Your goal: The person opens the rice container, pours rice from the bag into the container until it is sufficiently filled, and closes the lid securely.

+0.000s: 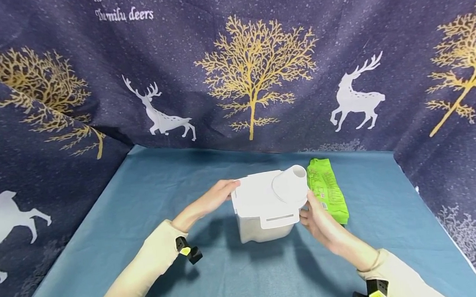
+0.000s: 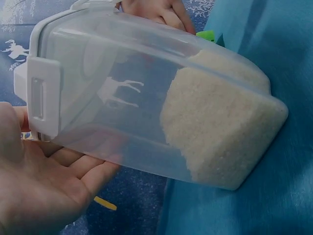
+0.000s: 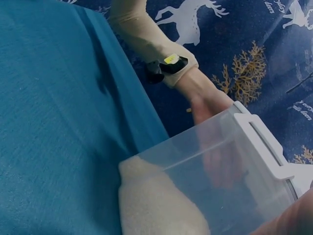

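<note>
Left wrist view, rice [image 2: 220,122] inside container [image 2: 122,88], head view hides it

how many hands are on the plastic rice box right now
2. The left hand rests against the left side of the box, by its lid. The right hand holds its right front corner, next to the green packet.

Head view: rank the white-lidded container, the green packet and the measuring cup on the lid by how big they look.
1. Container, largest.
2. Green packet.
3. Cup, smallest.
The packet lies slightly farther back, so its rank is less sure.
</note>
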